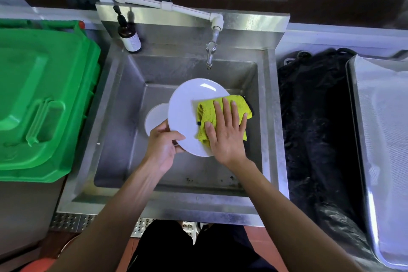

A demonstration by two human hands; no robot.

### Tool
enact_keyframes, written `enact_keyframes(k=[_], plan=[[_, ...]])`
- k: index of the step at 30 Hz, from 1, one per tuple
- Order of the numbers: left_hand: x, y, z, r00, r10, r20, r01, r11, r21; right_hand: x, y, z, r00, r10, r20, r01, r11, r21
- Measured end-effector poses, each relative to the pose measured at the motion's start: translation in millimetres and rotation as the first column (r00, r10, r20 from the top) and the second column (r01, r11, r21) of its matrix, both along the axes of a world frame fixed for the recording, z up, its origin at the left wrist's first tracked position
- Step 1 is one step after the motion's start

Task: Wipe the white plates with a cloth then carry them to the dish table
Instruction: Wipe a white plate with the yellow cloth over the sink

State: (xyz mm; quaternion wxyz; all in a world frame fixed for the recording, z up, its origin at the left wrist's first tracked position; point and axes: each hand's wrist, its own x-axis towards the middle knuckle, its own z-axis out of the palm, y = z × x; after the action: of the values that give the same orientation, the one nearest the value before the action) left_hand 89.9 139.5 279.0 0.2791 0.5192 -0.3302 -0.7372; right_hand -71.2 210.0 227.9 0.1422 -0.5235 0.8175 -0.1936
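Over the basin of the stainless-steel sink (123,104), a round white glazed plate (187,104) is held tilted above the sink floor, with a second white plate (155,117) lying lower in the basin, partly hidden behind the first one's left edge. The left hand (162,146) pinches the held plate at its lower-left rim, thumb on the upper face and fingers curled beneath. The right hand (225,130) lies flat, fingers straight and spread, pressing a crumpled yellow-green terry cloth (206,115) against the plate's right half; the cloth spills past the rim on the side toward the sink's right wall. The plate is probably stiff, brittle and fairly light, and its glaze looks smooth enough to slip if wet, so the rim pinch seems the sensible hold, steadied against the wiping pressure opposite. The cloth is soft and bunches easily under the palm. A drop onto the steel could chip the plate.
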Motion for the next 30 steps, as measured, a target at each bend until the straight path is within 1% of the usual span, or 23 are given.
enact_keyframes(k=[4,7,12,15,17,22,30], plan=[[-5,3,-2,0.999,0.027,-0.042,-0.026,0.999,0.039,18,6,4,0.998,0.052,0.040,-0.053,0.998,0.023],[-9,5,-1,0.998,-0.002,-0.069,0.005,0.999,0.050,30,4,9,0.991,0.118,0.067,-0.119,0.993,0.008],[-6,4,2,0.997,0.030,-0.076,-0.025,0.998,0.064,30,13,7,0.981,0.194,0.017,-0.194,0.981,-0.020],[-3,-1,3,0.995,0.079,-0.067,-0.075,0.995,0.059,31,28,-2,0.973,0.229,-0.027,-0.228,0.974,0.007],[-1,-2,4,0.994,0.090,-0.062,-0.087,0.995,0.047,30,37,-8,0.969,0.246,-0.019,-0.246,0.969,0.025],[-2,3,7,0.998,0.050,-0.044,-0.049,0.999,0.020,14,46,-16,0.975,0.221,-0.009,-0.220,0.975,0.034],[-6,10,8,1.000,0.006,0.000,-0.006,1.000,0.029,-21,33,-6,0.995,0.101,0.007,-0.101,0.995,0.027]])
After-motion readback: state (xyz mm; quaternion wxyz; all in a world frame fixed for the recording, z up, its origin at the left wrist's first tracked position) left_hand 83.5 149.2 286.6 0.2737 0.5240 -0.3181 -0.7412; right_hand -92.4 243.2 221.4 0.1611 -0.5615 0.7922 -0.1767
